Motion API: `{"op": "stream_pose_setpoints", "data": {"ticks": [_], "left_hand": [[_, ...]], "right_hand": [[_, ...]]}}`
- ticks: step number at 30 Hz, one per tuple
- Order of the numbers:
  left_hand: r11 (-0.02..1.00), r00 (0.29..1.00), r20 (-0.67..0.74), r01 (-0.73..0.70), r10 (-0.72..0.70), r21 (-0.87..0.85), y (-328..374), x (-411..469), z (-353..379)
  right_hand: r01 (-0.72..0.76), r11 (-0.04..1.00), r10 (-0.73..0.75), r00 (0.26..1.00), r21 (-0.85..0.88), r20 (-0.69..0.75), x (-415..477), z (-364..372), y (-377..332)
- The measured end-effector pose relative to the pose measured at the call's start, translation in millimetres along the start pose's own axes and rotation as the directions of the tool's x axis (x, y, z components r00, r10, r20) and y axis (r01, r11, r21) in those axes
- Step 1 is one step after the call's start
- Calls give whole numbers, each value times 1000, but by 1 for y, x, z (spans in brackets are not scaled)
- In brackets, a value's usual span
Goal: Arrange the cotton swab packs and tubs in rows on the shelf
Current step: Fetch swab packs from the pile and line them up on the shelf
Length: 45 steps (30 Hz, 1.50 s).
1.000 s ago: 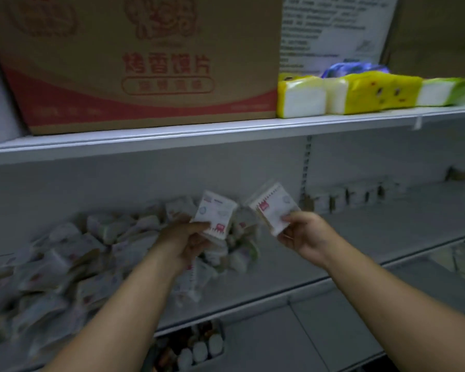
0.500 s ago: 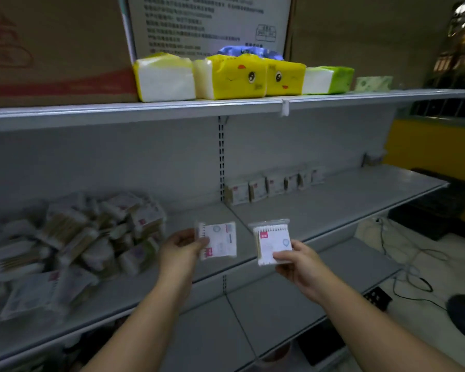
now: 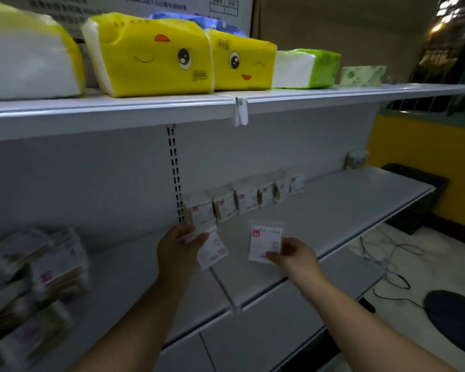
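Hands at centre frame each pinch one cotton swab pack: the left hand (image 3: 179, 247) holds a tilted pack (image 3: 212, 249), the right hand (image 3: 293, 257) an upright pack (image 3: 265, 244). Just above them, a row of packs (image 3: 242, 201) lines the shelf (image 3: 346, 200) back; a loose pile (image 3: 32, 285) fills lower left.

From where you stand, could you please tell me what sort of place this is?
Probably a small shop: white metal shelving, yellow tissue packs above, cotton swab packs rowed below.

Yellow tissue packs (image 3: 156, 57) and a green pack (image 3: 310, 68) sit on the upper shelf (image 3: 333, 93).
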<state>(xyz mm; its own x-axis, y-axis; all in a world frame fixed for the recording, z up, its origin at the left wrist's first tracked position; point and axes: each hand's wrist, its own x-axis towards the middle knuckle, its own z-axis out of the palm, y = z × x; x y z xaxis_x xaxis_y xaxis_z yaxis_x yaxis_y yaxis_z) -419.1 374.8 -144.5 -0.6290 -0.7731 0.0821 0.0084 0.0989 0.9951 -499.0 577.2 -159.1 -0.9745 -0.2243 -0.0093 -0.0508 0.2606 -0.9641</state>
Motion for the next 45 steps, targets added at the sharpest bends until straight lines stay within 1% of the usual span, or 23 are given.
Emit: {"op": "stream_pose_setpoints", "data": {"ticks": [2, 4, 5, 7, 10, 12, 14, 16, 17, 19, 20, 22, 23, 24, 26, 28, 29, 32, 34, 38, 40, 42, 45], "left_hand": [[1000, 1000, -21, 5, -4, 20, -2, 8, 10], [998, 999, -39, -31, 34, 55, -4, 19, 21], [996, 997, -53, -53, 57, 72, -5, 25, 26], [988, 992, -89, -81, 93, 129, -7, 39, 35], [956, 975, -136, -138, 178, 259, -15, 54, 47], [933, 955, -167, -185, 244, 309, -20, 58, 52], [916, 939, -189, -212, 288, 342, -24, 62, 55], [926, 937, -186, -234, 296, 295, -29, 65, 58], [956, 954, -184, -195, 237, 218, -32, 64, 59], [996, 986, -155, -58, 69, 73, -38, 58, 61], [999, 989, -148, -4, 12, 54, -42, 56, 62], [989, 984, -175, 63, -40, 130, -50, 52, 62], [980, 979, -202, 62, -23, 188, -50, 50, 64], [973, 977, -212, 20, 30, 231, -51, 49, 64], [958, 972, -176, -103, 154, 267, -54, 49, 64], [906, 962, -163, -141, 221, 398, -56, 51, 65], [896, 962, -164, -131, 218, 424, -58, 53, 65], [906, 968, -179, -87, 174, 414, -60, 57, 69], [886, 970, -188, -53, 156, 460, -57, 59, 73], [846, 956, -273, 56, 107, 529, -66, 67, 74], [823, 952, -283, 65, 119, 565, -69, 68, 74], [794, 948, -281, 55, 149, 606, -69, 69, 74], [783, 949, -284, 71, 138, 618, -70, 69, 76]], "right_hand": [[36, 986, -35, 999, -161, 6, 17, 4, 9], [133, 930, -119, 991, -344, 59, 35, 9, 13], [189, 906, -169, 982, -378, 85, 45, 12, 12], [281, 877, -246, 959, -389, 138, 65, 17, 8], [370, 848, -291, 923, -378, 252, 95, 25, 7], [423, 835, -325, 895, -352, 305, 113, 29, 6], [463, 815, -338, 868, -347, 365, 132, 34, 3], [501, 791, -335, 836, -352, 435, 150, 42, 0], [507, 788, -328, 826, -349, 458, 157, 46, -1], [504, 798, -328, 822, -329, 465, 165, 51, 0], [502, 807, -340, 826, -312, 451, 167, 52, 3], [488, 828, -349, 835, -278, 426, 169, 53, 8], [489, 828, -351, 833, -275, 427, 171, 54, 10], [499, 820, -357, 828, -279, 432, 172, 55, 12], [514, 812, -372, 821, -277, 433, 175, 58, 14], [511, 818, -372, 819, -262, 436, 176, 59, 14], [506, 824, -368, 821, -257, 436, 178, 60, 14], [501, 829, -367, 823, -250, 433, 179, 61, 16], [517, 816, -382, 819, -260, 428, 180, 62, 16], [500, 831, -380, 829, -242, 410, 181, 65, 18], [471, 848, -363, 851, -244, 381, 181, 66, 17], [450, 844, -338, 869, -292, 363, 181, 68, 16], [452, 827, -334, 874, -334, 353, 181, 67, 15]]}}
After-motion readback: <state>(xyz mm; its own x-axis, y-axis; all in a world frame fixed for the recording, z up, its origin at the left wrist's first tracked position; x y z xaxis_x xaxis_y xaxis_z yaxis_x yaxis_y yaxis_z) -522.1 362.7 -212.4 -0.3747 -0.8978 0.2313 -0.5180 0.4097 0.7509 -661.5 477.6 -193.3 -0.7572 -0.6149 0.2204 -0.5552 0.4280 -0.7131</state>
